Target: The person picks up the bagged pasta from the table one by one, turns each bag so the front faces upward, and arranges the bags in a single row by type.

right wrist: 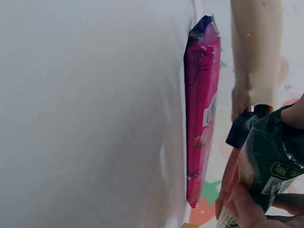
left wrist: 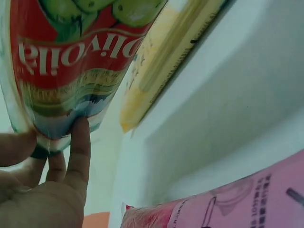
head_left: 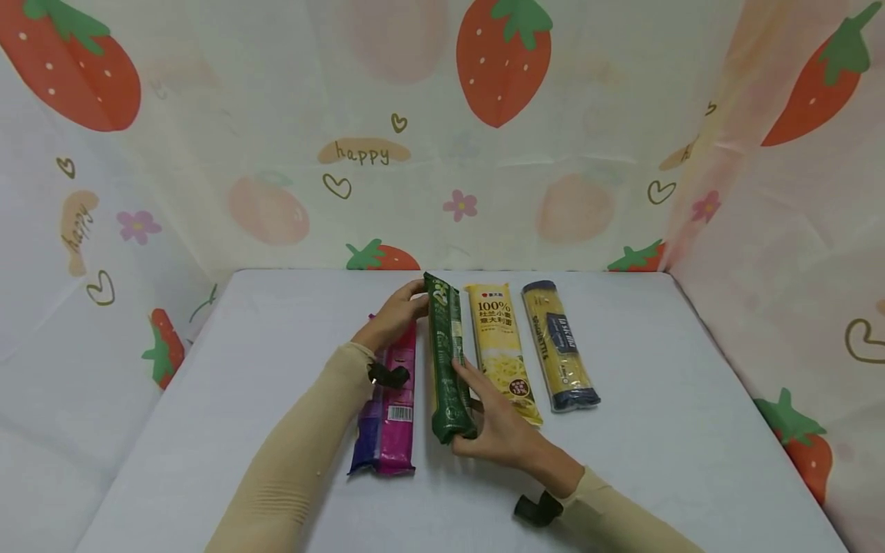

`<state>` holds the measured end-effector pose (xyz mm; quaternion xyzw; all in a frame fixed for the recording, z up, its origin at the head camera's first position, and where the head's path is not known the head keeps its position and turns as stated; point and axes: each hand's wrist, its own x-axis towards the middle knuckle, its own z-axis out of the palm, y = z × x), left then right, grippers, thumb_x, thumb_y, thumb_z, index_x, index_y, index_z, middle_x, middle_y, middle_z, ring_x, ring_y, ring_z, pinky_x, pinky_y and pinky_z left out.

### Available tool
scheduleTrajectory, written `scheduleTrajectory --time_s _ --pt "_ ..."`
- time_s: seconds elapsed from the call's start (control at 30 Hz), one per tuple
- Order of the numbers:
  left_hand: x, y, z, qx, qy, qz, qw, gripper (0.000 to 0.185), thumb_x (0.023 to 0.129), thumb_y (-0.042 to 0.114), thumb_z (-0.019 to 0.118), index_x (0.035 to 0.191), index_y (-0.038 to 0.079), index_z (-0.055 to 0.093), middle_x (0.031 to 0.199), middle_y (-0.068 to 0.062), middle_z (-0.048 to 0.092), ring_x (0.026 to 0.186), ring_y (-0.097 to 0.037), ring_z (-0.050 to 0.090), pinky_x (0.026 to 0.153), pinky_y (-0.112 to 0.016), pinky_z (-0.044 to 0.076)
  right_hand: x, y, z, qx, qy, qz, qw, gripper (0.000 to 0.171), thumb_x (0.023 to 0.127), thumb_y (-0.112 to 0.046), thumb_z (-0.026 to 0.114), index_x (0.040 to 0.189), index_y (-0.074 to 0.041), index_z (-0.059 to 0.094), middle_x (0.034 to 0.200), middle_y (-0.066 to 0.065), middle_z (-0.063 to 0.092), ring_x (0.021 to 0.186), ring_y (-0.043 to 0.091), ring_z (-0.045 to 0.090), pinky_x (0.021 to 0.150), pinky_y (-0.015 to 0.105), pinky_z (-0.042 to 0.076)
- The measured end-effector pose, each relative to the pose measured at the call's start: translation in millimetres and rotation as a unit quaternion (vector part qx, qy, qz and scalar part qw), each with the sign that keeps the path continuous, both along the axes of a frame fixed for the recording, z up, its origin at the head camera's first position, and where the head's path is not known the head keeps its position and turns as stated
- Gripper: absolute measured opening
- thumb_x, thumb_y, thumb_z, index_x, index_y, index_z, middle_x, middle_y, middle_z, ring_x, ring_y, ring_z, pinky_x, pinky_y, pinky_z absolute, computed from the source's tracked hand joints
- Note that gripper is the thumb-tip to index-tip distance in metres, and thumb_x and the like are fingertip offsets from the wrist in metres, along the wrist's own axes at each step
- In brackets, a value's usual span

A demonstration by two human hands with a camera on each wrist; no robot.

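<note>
A long dark green packet (head_left: pixel 448 361) stands tipped on its edge on the white table (head_left: pixel 691 430). My left hand (head_left: pixel 397 311) pinches its far end, where the left wrist view shows a red label on the green packet (left wrist: pixel 71 71) and my fingers (left wrist: pixel 78 152) on its sealed end. My right hand (head_left: pixel 494 418) grips its near end; the green packet (right wrist: pixel 270 166) also shows in the right wrist view. A pink packet (head_left: pixel 394 399) lies flat to its left, partly under my left forearm.
Right of the green packet lie a yellow pasta packet (head_left: pixel 499 349) and a clear spaghetti packet with a dark label (head_left: pixel 558 346). Strawberry-print curtains (head_left: pixel 442 130) wall the table on three sides.
</note>
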<state>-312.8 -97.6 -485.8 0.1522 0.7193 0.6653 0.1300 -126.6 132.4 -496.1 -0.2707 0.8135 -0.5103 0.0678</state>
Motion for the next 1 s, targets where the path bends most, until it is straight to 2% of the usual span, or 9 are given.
scheduleTrajectory --time_s 0.2,0.3,0.4,0.53,0.7,0.9,1.0 --pt "-2.8 -8.6 -2.4 -0.007 0.004 -0.032 0.9995 0.047 0.116 0.014 0.047 0.161 -0.001 0.039 0.164 -0.027 0.038 0.15 -0.041 0.044 0.125 -0.054 0.035 -2.3 0.5 -2.9 -0.05 -0.027 0.021 0.998 0.113 0.079 0.0 0.08 0.173 -0.017 0.02 0.178 0.016 0.016 0.15 0.037 0.041 0.116 0.049 0.046" --pt "-2.8 -11.0 -3.4 0.031 -0.022 -0.058 0.9976 0.047 0.117 0.013 0.044 0.162 0.001 0.035 0.161 -0.027 0.039 0.146 -0.039 0.046 0.125 -0.058 0.034 -2.1 0.6 -3.4 -0.07 -0.034 0.027 0.997 0.114 0.078 0.002 0.078 0.173 -0.017 0.02 0.176 0.016 0.019 0.146 0.037 0.044 0.116 0.046 0.048" --pt "-1.9 -10.9 -3.8 0.065 -0.055 -0.071 0.9938 0.046 0.118 0.014 0.042 0.162 0.005 0.033 0.153 -0.024 0.047 0.136 -0.033 0.053 0.119 -0.057 0.04 -0.9 0.9 -2.5 -0.088 -0.034 0.03 0.995 0.114 0.076 0.003 0.077 0.174 -0.017 0.02 0.174 0.019 0.022 0.146 0.041 0.045 0.115 0.045 0.049" --pt "-1.7 -8.8 -4.3 0.07 -0.095 -0.063 0.991 0.043 0.119 0.02 0.04 0.161 0.013 0.031 0.139 -0.016 0.05 0.123 -0.028 0.058 0.101 -0.045 0.051 0.1 1.3 -2.2 -0.106 -0.038 0.031 0.993 0.116 0.076 0.002 0.077 0.174 -0.018 0.019 0.173 0.02 0.024 0.152 0.043 0.039 0.116 0.045 0.048" --pt "-1.8 -6.3 -5.6 0.069 -0.12 -0.044 0.9894 0.042 0.119 0.026 0.04 0.159 0.021 0.03 0.134 -0.015 0.046 0.111 -0.029 0.059 0.082 -0.036 0.055 -0.4 1.7 -3.6 -0.115 -0.046 0.035 0.992 0.116 0.077 0.0 0.079 0.174 -0.02 0.018 0.173 0.021 0.022 0.156 0.042 0.035 0.119 0.042 0.045" --pt "-0.8 -4.3 -7.0 0.097 -0.127 -0.045 0.9862 0.036 0.119 0.025 0.043 0.153 0.024 0.033 0.13 -0.012 0.049 0.101 -0.024 0.059 0.076 -0.033 0.055 -1.0 3.3 -3.3 -0.118 -0.057 0.032 0.991 0.112 0.081 -0.003 0.081 0.173 -0.021 0.02 0.173 0.019 0.023 0.157 0.04 0.034 0.118 0.034 0.044" --pt "0.6 -3.3 -6.9 0.103 -0.123 -0.043 0.9862 0.036 0.118 0.024 0.044 0.153 0.024 0.033 0.128 -0.011 0.051 0.103 -0.024 0.06 0.079 -0.034 0.056 -0.7 4.9 -0.9 -0.113 -0.059 0.02 0.992 0.109 0.084 -0.006 0.082 0.173 -0.022 0.022 0.173 0.016 0.026 0.156 0.038 0.037 0.119 0.036 0.045"
